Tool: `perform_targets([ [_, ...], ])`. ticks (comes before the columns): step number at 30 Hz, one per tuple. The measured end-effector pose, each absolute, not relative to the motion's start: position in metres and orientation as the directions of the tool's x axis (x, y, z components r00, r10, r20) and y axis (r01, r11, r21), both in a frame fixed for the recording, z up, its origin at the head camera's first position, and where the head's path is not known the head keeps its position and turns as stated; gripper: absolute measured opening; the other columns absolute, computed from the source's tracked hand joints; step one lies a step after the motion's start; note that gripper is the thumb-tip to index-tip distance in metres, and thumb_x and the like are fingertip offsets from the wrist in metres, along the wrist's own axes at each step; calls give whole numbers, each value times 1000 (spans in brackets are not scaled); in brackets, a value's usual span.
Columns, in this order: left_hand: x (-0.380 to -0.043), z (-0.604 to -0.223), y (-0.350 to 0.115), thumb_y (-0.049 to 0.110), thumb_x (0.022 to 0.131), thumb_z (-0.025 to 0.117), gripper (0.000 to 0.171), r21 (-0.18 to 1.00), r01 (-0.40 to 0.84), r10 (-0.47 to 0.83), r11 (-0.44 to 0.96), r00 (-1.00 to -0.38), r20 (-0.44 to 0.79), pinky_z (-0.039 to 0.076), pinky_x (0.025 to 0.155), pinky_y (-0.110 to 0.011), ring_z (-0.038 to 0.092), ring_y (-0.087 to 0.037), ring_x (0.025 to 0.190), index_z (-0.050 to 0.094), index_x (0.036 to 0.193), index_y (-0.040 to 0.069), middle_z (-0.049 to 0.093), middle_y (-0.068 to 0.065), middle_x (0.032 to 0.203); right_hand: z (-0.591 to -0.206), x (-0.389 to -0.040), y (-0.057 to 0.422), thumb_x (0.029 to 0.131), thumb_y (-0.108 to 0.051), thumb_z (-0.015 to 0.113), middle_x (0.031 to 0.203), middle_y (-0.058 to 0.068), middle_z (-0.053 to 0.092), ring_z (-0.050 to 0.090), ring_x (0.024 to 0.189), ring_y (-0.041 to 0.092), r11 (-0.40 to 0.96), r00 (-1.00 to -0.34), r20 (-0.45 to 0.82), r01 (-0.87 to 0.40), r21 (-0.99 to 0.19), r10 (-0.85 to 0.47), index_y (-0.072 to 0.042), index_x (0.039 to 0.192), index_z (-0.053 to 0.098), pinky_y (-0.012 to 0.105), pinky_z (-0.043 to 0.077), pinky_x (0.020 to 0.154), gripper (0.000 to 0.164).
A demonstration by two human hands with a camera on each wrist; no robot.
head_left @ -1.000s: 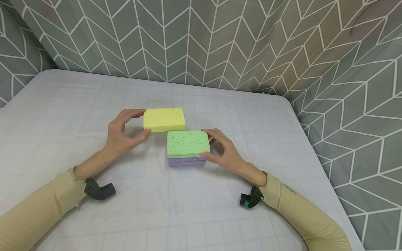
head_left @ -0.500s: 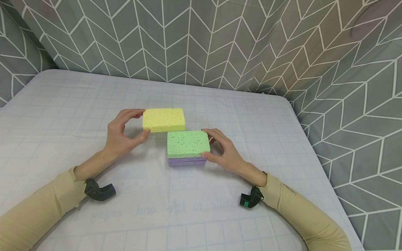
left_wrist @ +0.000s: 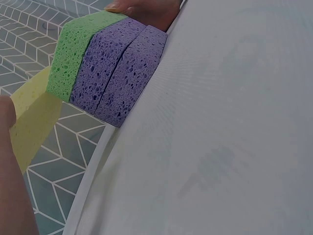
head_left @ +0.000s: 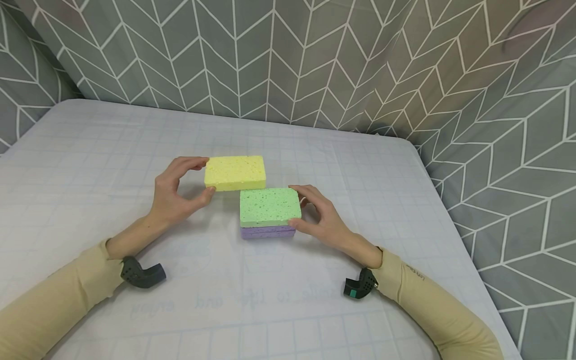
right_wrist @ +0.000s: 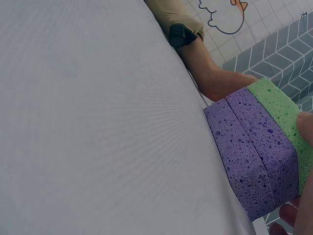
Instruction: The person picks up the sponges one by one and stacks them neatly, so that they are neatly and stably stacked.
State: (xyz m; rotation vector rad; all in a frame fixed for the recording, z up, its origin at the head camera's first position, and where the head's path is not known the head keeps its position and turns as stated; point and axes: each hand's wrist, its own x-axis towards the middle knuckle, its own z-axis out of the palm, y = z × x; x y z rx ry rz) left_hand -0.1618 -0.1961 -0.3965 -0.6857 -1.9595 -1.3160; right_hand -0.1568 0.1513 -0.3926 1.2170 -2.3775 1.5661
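My left hand [head_left: 173, 192] pinches a yellow sponge [head_left: 235, 172] by its left end, thumb at the near edge and fingers at the far edge. Just in front of it stands a stack: a green sponge [head_left: 269, 206] on top of two purple sponges [head_left: 267, 232]. The right hand [head_left: 321, 220] holds the green one at its right end, thumb on the near side. In the left wrist view the yellow sponge [left_wrist: 36, 122] is raised off the table, about level with the green one. Both purple layers [right_wrist: 244, 147] show from the side in the right wrist view.
A white cloth with faint grid lines and lettering covers the table [head_left: 202, 310]. Grey curtains [head_left: 252, 60] with a white chevron pattern hang along the back and right sides. Dark wrist cameras [head_left: 143, 272] sit below both sleeves.
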Motion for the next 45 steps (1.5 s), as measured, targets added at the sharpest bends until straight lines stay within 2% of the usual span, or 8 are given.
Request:
perform_targets([
  [8, -161, -395, -195, 7, 66, 77, 52, 592, 729, 43, 344, -642, 766, 47, 94, -17, 59, -9, 104, 68, 115, -8, 67, -25, 112, -392, -156, 151, 90, -52, 68, 123, 10, 59, 52, 107, 18, 182, -691, 433, -627, -758, -579, 3, 142, 48, 43, 52, 89, 79],
  [15, -162, -397, -196, 10, 69, 76, 52, 579, 742, 53, 337, -629, 776, 48, 94, -19, 60, -11, 104, 68, 116, -8, 67, -24, 112, -391, -156, 151, 89, -55, 68, 124, 9, 59, 53, 107, 19, 194, -695, 427, -625, -756, -578, 3, 142, 48, 39, 52, 89, 81],
  [24, -161, -396, -197, 15, 71, 75, 53, 567, 749, 79, 342, -624, 777, 48, 96, -20, 59, -11, 106, 67, 119, -6, 67, -22, 114, -392, -157, 151, 91, -51, 68, 123, 10, 59, 52, 106, 18, 172, -687, 439, -629, -758, -580, 3, 142, 48, 46, 53, 88, 77],
  [30, -161, -396, -196, 16, 72, 75, 53, 566, 754, 83, 332, -621, 779, 48, 96, -21, 60, -12, 106, 67, 119, -6, 67, -23, 114, -392, -157, 151, 91, -51, 68, 124, 9, 59, 52, 107, 18, 176, -688, 434, -628, -758, -581, 1, 143, 48, 44, 53, 88, 76],
  [38, -161, -396, -193, 18, 72, 75, 53, 555, 764, 72, 329, -606, 792, 48, 95, -20, 60, -12, 105, 67, 116, -11, 66, -27, 112, -390, -156, 151, 90, -51, 69, 124, 9, 59, 52, 107, 18, 184, -688, 435, -632, -753, -581, -3, 143, 49, 42, 52, 89, 75],
  [45, -146, -374, -180, 16, 75, 73, 50, 544, 780, 64, 309, -588, 807, 49, 94, -20, 60, -14, 102, 64, 111, -18, 64, -34, 105, -391, -156, 150, 90, -53, 68, 125, 9, 59, 52, 107, 18, 186, -687, 437, -634, -751, -580, 2, 142, 48, 42, 53, 89, 78],
])
